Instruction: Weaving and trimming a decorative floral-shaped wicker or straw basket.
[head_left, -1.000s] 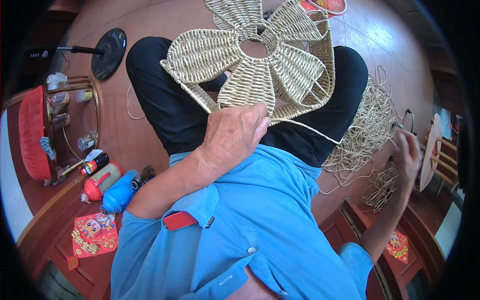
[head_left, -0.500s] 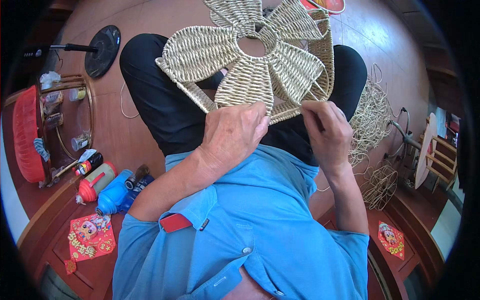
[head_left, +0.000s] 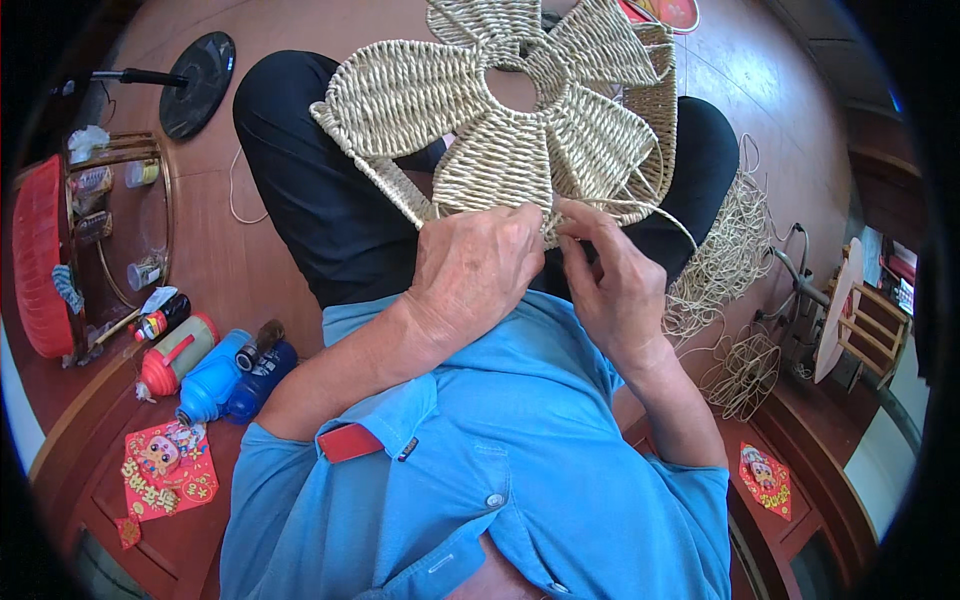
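Across my lap rests a flower-shaped woven basket (head_left: 405, 95) of pale twisted cord, with broad petals around a round hole. My left hand (head_left: 475, 265) is closed on its near rim, below the nearest petal; the fingertips are hidden behind the knuckles. Just to the right, my right hand (head_left: 615, 280) pinches at the same rim, thumb and forefinger together. From beside those fingers a loose pale cord (head_left: 672, 216) arcs out to the right and down. What lies exactly between the right fingertips is largely covered.
A tangled heap of cord (head_left: 722, 255) and a smaller coil (head_left: 745, 375) lie on the floor at right. Leftward are a blue bottle (head_left: 212, 375), a red-topped flask (head_left: 178, 355), a rack of jars (head_left: 120, 215) and a round black stand base (head_left: 198, 85). A wooden chair (head_left: 872, 325) stands far right.
My right hand has moved left along the rim, close to my left hand. A loop of cord now shows at its right. My left hand keeps its hold; the view has shifted slightly.
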